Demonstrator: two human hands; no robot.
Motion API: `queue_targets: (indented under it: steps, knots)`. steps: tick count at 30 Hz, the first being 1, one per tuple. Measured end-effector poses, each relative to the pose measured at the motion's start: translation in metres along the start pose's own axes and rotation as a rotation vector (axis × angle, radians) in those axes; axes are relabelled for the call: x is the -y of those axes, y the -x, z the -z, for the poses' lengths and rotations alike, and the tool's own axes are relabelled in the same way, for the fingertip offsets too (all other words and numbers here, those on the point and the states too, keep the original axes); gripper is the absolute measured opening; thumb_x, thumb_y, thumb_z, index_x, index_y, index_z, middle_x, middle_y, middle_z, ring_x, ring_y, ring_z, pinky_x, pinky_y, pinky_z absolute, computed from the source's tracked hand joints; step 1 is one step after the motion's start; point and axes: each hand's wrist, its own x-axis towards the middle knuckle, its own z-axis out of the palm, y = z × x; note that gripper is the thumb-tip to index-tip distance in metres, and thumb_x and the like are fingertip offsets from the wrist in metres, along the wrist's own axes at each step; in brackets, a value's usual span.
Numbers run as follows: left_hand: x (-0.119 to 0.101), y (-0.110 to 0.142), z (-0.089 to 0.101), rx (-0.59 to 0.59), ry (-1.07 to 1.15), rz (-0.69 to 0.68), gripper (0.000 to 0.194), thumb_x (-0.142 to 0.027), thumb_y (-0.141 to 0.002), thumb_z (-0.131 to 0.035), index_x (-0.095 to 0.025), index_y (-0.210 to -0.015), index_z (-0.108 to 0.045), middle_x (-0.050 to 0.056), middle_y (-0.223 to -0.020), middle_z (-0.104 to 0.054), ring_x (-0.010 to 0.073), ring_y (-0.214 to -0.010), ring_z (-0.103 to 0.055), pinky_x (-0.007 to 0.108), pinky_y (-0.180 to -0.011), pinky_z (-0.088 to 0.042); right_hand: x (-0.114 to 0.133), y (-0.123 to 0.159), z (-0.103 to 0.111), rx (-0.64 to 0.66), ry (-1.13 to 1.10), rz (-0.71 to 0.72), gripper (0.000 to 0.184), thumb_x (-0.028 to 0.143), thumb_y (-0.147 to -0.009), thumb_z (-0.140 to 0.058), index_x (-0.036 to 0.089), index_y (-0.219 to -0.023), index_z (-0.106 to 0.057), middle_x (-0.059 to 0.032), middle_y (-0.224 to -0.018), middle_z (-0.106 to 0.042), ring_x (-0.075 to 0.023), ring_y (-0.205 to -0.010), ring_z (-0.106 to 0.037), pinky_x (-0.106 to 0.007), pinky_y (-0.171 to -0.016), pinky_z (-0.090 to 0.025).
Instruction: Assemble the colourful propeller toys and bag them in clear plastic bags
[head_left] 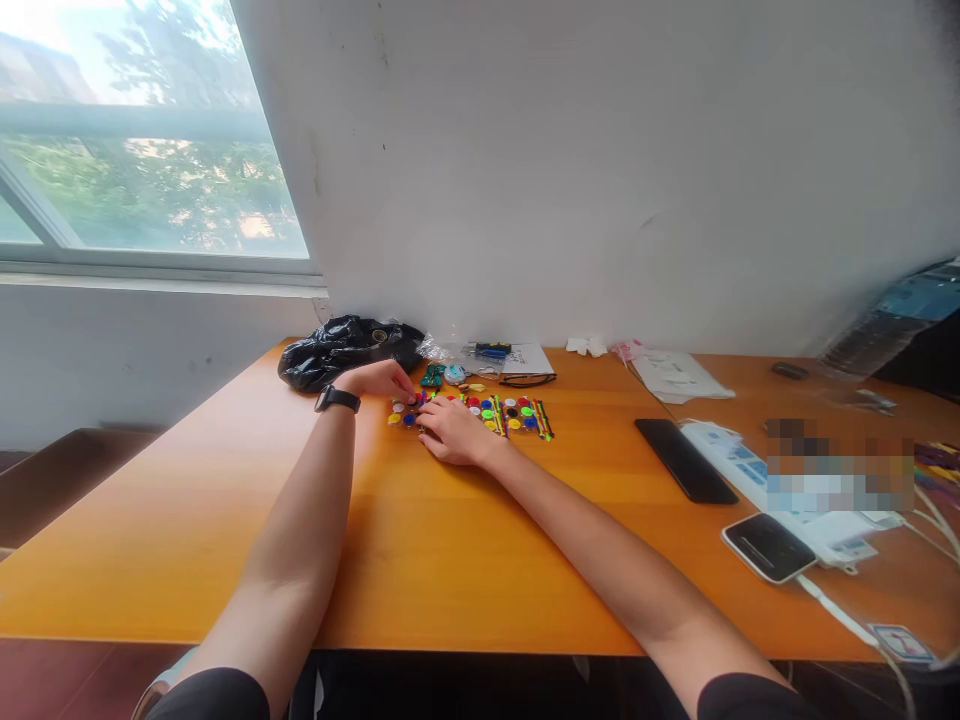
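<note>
Small round coloured pots (512,412) with flat lids, in red, white, yellow, blue, green and black, lie in rows on the wooden table (420,560). Thin coloured sticks (544,420) lie among them at the right end. My left hand (381,379), with a black watch on its wrist, reaches over the left end of the rows. Its fingers bend down and close together at a pot; what they pinch is too small to make out. Beside it, my right hand (455,432) rests palm down over the rows, fingers stretched and apart, covering some pots.
Behind the pots lie a black plastic bag (349,350), a green item (433,376), a white paper (529,358) and dark glasses (529,380). To the right are a black phone (684,460), a power strip (727,465), a white-edged device (769,547) and a large bottle (874,325).
</note>
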Motion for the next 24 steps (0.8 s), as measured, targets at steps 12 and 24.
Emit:
queue_targets:
  steps: [12,24]
  knots:
    - [0.006,0.016,0.010,-0.232,0.025,0.011,0.039,-0.050,-0.070,-0.082,-0.018,-0.091,-0.088,0.007,-0.089,-0.082,0.0219,-0.082,-0.066,0.028,-0.074,-0.051,0.010,0.000,-0.002,0.005,0.019,-0.002,0.033,0.036,-0.105,-0.059,0.012,-0.125,-0.071,-0.0186,-0.138,-0.068,-0.0364,-0.137,-0.050,-0.055,-0.116,-0.038]
    - [-0.006,0.025,0.016,-0.341,0.106,0.011,0.043,-0.056,-0.075,-0.084,-0.017,-0.095,-0.086,0.007,-0.093,-0.081,0.0214,-0.085,-0.067,0.030,-0.077,-0.053,0.011,-0.002,0.000,-0.039,0.126,0.013,0.052,0.036,-0.105,-0.058,0.003,-0.144,-0.058,-0.0252,-0.145,-0.061,-0.0376,-0.138,-0.048,-0.053,-0.114,-0.040]
